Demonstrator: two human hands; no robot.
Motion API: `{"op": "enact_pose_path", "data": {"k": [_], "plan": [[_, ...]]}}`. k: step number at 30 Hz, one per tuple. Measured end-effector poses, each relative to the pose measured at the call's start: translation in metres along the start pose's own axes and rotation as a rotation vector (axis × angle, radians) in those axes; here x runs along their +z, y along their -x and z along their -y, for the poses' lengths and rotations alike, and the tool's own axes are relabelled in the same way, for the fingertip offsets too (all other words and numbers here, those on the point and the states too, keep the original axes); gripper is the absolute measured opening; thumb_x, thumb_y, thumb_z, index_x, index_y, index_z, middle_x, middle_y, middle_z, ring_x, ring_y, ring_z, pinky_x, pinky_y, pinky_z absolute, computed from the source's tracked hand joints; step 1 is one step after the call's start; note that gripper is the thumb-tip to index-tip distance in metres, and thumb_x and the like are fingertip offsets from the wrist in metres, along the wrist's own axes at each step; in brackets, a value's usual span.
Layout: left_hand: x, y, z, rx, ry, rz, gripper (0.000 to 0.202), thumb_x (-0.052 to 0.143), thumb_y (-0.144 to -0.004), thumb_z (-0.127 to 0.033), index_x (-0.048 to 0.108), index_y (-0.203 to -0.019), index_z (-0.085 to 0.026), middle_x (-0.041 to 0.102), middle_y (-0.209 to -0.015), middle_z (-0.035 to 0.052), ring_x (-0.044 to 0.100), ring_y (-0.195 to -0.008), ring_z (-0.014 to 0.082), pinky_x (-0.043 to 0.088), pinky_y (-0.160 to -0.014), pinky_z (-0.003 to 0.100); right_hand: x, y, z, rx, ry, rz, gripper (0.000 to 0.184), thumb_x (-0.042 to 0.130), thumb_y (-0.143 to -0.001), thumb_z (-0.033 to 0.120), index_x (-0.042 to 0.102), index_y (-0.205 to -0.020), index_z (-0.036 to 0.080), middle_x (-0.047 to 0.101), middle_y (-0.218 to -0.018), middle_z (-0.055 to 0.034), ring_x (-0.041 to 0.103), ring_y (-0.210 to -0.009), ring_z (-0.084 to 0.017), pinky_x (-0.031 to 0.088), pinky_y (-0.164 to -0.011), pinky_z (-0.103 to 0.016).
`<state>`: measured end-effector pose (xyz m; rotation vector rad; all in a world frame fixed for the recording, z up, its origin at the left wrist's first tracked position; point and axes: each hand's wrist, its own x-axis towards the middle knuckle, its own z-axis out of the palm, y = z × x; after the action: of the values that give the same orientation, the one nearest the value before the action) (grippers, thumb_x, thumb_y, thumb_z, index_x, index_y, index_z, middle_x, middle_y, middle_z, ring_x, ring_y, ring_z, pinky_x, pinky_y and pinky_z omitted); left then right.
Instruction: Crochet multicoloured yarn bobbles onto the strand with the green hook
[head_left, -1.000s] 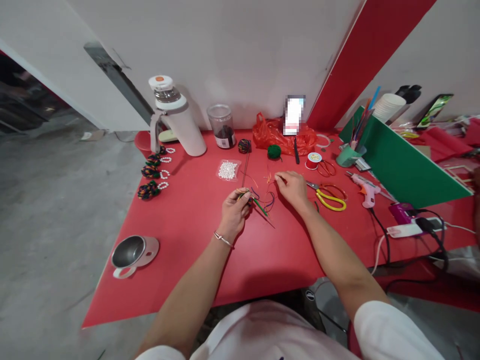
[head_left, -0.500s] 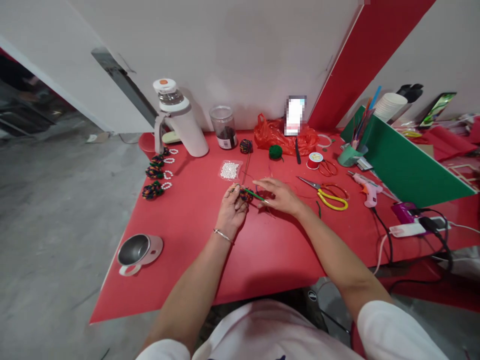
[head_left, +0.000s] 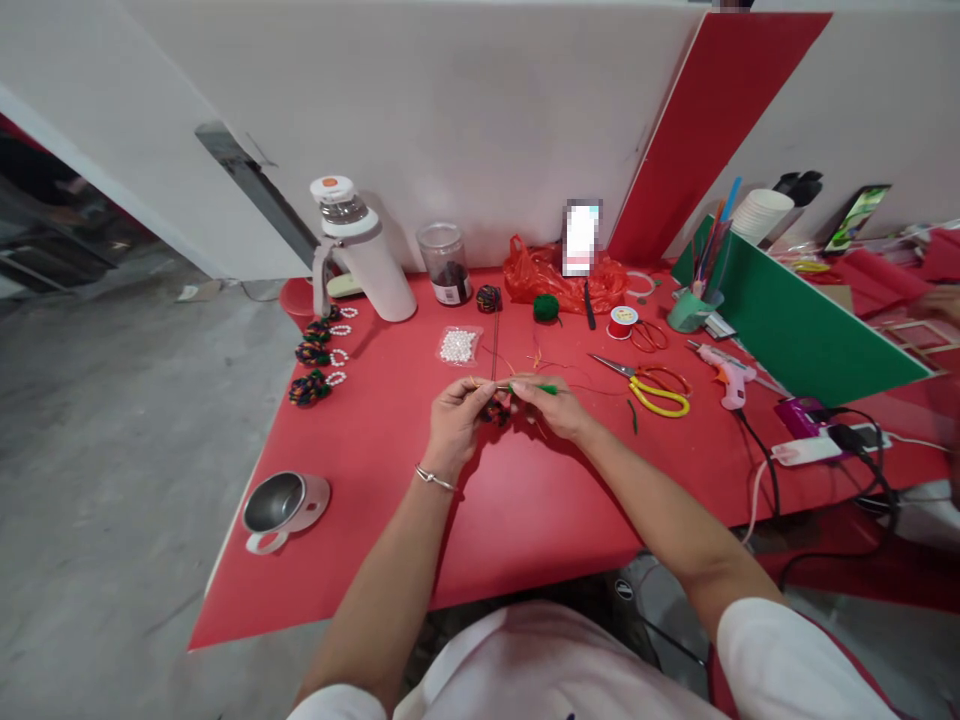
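My left hand [head_left: 455, 427], with a bracelet at the wrist, is pinched shut on a small multicoloured cord knot [head_left: 495, 412] over the middle of the red table [head_left: 360, 520]. My right hand [head_left: 553, 408] is closed beside it, its fingers pinching a green strand [head_left: 541, 388] that runs to the same knot. The two hands nearly touch. Thin loose strands [head_left: 536, 358] lie on the table just beyond them.
Beyond the hands lie a bag of white beads [head_left: 457, 345], a thin rod [head_left: 494, 343], yarn balls [head_left: 547, 307] and a red plastic bag [head_left: 559, 280]. Yellow scissors [head_left: 660, 396] and a glue gun [head_left: 726, 372] lie right. Finished bead pieces [head_left: 311, 352], a white flask [head_left: 360, 255] and a steel cup [head_left: 274, 500] stand left.
My right hand came back from the loose strands towards my left hand and closed on a green strand. My left hand kept hold of the knot.
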<state>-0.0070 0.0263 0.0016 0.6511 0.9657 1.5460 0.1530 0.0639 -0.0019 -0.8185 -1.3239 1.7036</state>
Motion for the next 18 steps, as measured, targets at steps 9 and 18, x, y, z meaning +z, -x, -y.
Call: {"op": "enact_pose_path", "data": {"k": [9, 18], "plan": [[0.016, 0.009, -0.014, 0.158, -0.062, -0.057, 0.031, 0.095, -0.057, -0.035, 0.077, -0.074, -0.015, 0.072, -0.066, 0.0035, 0.058, -0.052, 0.0090, 0.042, -0.046, 0.020, 0.026, 0.009, 0.008, 0.056, -0.126, -0.087, 0.054, 0.089, -0.063, 0.034, 0.069, -0.112, 0.024, 0.075, -0.094, -0.0008, 0.068, -0.071, -0.014, 0.052, -0.048, -0.019], [-0.008, -0.019, -0.013, -0.007, 0.166, -0.097, 0.033, 0.091, -0.064, -0.029, 0.062, -0.072, -0.016, 0.060, -0.058, -0.0052, 0.031, -0.035, 0.0002, 0.017, -0.033, 0.016, -0.004, 0.047, 0.021, 0.266, -0.052, 0.075, 0.050, 0.081, -0.072, 0.032, 0.069, -0.119, 0.023, 0.077, -0.087, -0.0025, 0.056, -0.050, -0.007, 0.034, -0.040, -0.018]]}}
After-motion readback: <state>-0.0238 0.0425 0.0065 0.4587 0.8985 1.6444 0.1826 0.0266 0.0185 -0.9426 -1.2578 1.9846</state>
